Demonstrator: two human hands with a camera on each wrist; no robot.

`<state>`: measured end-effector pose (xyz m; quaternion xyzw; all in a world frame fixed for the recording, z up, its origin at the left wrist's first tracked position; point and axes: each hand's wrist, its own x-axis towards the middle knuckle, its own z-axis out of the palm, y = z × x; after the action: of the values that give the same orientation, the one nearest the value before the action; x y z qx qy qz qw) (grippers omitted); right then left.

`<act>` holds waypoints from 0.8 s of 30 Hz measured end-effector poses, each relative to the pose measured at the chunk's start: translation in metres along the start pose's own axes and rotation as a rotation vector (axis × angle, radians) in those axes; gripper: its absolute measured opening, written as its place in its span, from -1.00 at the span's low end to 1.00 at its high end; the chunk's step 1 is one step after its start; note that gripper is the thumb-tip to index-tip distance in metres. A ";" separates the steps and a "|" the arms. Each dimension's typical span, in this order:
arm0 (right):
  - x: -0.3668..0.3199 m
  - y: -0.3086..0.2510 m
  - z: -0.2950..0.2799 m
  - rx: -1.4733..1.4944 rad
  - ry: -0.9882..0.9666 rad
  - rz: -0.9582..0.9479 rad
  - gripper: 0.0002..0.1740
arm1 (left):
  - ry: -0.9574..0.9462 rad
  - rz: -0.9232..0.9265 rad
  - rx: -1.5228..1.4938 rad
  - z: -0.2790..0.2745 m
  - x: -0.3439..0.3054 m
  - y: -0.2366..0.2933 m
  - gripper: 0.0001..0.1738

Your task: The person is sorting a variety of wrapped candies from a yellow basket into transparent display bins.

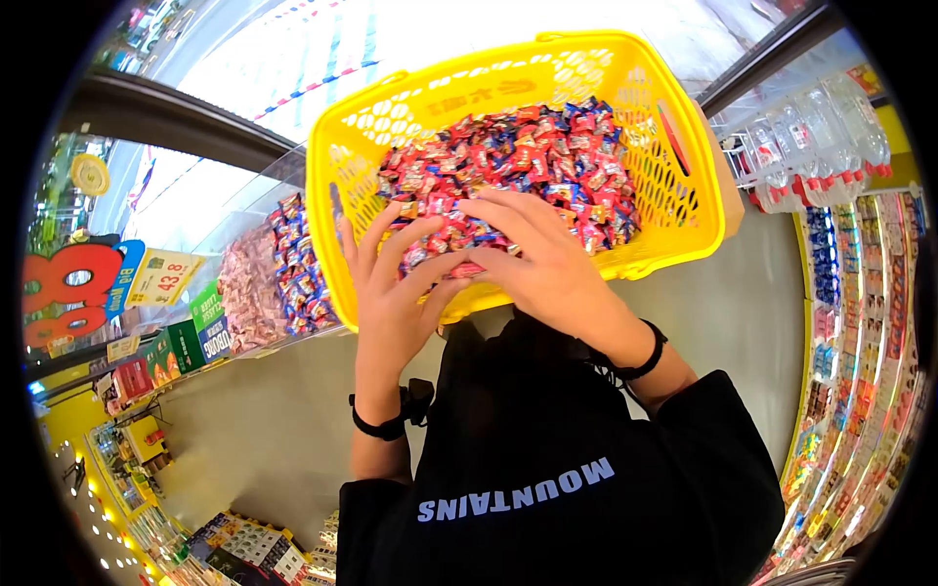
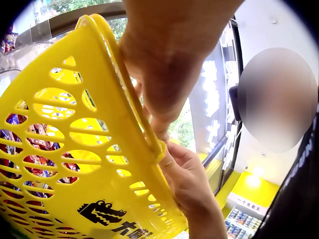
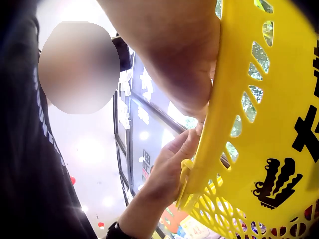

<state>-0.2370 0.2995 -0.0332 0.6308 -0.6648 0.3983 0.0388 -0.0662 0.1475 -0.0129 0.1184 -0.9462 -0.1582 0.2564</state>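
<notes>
A yellow shopping basket (image 1: 674,244) in front of the person holds a heap of small wrapped candies (image 1: 528,156), mostly red and blue. Above its near rim, the left hand (image 1: 396,283) and the right hand (image 1: 542,259) meet at their thumbs and forefingers. Between those fingertips they pinch a small red wrapped candy (image 1: 467,271), partly covered. The other fingers of both hands fan out over the heap. In both wrist views the basket's wall (image 2: 99,164) hides most of the fingertips, and a cartoon crocodile (image 3: 274,184) is printed on it.
Left of the basket, a ledge carries bagged candies (image 1: 256,283) and green cartons (image 1: 176,354). Clear bottles with red caps (image 1: 811,146) stand at the right, above long shelves of packaged goods (image 1: 850,352). A window (image 1: 293,78) lies beyond the basket; grey floor (image 1: 254,420) shows below.
</notes>
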 end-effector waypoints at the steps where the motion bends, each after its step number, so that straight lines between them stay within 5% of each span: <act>1: 0.002 -0.003 0.001 0.011 0.011 -0.021 -0.77 | 0.022 0.017 0.005 -0.005 -0.003 -0.003 -0.68; 6: 0.014 -0.023 0.018 -0.051 0.027 0.002 -0.68 | 0.212 0.039 0.188 -0.055 -0.028 -0.044 -0.71; 10: 0.015 -0.033 0.032 -0.199 0.005 0.085 -0.66 | 0.322 -0.120 0.237 -0.097 -0.067 -0.117 -0.81; 14: 0.014 -0.036 0.039 -0.277 0.030 0.202 -0.59 | 0.074 -0.238 0.299 -0.097 -0.111 -0.175 -0.84; 24: 0.014 -0.038 0.043 -0.418 0.073 0.288 -0.48 | -0.184 -0.265 0.369 -0.085 -0.147 -0.196 -0.72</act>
<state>-0.1876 0.2673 -0.0370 0.4931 -0.8139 0.2760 0.1351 0.1303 -0.0086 -0.0796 0.2716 -0.9545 -0.0252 0.1203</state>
